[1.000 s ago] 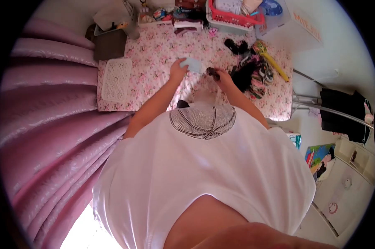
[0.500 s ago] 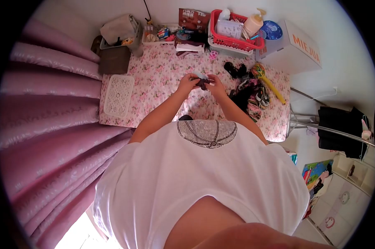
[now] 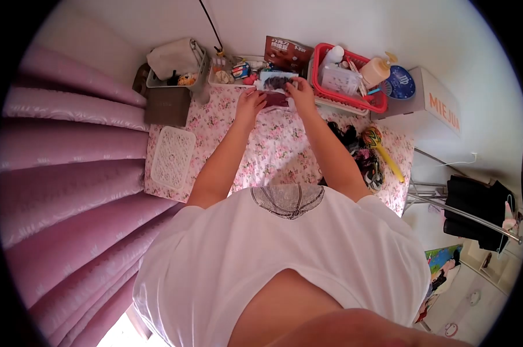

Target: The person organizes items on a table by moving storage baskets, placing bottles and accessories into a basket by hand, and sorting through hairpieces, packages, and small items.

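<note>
Both my arms reach toward the back of the table. Between my hands is a pale card (image 3: pixel 265 76) with a dark, bunched strip (image 3: pixel 277 83) on it, its exact kind too small to make out. My right hand (image 3: pixel 301 96) is closed at the card's right side, fingers over the end of the dark strip. My left hand (image 3: pixel 250 105) has its fingertips at the card's lower left edge. Just below the card lies a maroon item (image 3: pixel 277 100), partly hidden by my hands.
A red basket (image 3: pixel 379 106) of bottles stands right of my hands, beside a white box (image 3: pixel 443 107). Behind are a brown package (image 3: pixel 288 54) and a shallow tray (image 3: pixel 236 84). A white lace-pattern tray (image 3: pixel 173 157) lies left. Dark tangled accessories (image 3: pixel 365 156) and a yellow-handled item (image 3: pixel 392 162) lie right.
My hands have moved away from my body to the back of the table, carrying the dark strip and pale card above the maroon item. The view has tilted up slightly.
</note>
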Tool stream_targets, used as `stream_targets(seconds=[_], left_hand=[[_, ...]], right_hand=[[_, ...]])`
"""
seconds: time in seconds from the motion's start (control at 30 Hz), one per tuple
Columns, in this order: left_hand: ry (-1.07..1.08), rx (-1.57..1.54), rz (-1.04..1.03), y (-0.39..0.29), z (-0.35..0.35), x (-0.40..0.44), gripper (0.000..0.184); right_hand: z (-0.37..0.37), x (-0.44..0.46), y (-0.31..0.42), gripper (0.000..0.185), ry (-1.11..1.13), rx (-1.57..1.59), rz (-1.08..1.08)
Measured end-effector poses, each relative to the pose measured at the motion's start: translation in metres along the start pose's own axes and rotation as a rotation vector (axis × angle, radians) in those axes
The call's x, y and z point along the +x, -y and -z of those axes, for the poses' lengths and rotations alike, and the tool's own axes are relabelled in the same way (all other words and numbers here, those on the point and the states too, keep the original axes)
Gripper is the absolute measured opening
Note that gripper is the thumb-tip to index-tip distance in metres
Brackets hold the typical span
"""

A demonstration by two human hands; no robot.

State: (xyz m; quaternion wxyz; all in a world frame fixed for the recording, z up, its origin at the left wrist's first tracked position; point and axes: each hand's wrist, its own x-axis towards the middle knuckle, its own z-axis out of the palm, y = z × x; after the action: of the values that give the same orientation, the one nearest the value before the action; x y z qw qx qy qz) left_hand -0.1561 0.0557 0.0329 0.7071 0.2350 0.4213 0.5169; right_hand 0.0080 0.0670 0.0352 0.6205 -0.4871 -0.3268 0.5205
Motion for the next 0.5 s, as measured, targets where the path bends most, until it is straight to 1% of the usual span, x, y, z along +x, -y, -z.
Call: stream_targets(seconds=[0.03,0.13,0.17,0.27,0.3,0.37,0.4,0.5], left_hand=[[-0.018,0.039,0.003,-0.001,0.004,0.006,0.023],[-0.031,0.083,0.045,-0.001,0.012,0.015,0.020],[-0.030,0.085,0.068,0.001,0.014,0.015,0.019],[-0.048,0.093,0.119,0.016,0.022,0.020,0.019],[-0.053,0.113,0.127,0.017,0.022,0.020,0.018],[-0.064,0.151,0.143,0.019,0.021,0.019,0.018],[-0.052,0.158,0.146,0.021,0.023,0.018,0.018],[-0.028,0.173,0.157,0.025,0.026,0.015,0.017]], right_hand=[[-0.001,0.013,-0.001,0.029,0.018,-0.004,0.033],[-0.010,0.032,0.000,0.038,-0.044,0.062,0.011],[-0.008,0.040,-0.011,0.045,-0.042,0.011,-0.043],[-0.003,0.053,-0.049,0.050,-0.100,0.022,-0.190],[-0.003,0.054,-0.054,0.055,-0.177,-0.004,-0.221],[0.008,0.067,-0.077,0.049,-0.125,-0.164,-0.098],[0.007,0.065,-0.077,0.047,-0.099,-0.243,-0.040],[0.011,0.058,-0.070,0.036,-0.126,-0.673,-0.054]])
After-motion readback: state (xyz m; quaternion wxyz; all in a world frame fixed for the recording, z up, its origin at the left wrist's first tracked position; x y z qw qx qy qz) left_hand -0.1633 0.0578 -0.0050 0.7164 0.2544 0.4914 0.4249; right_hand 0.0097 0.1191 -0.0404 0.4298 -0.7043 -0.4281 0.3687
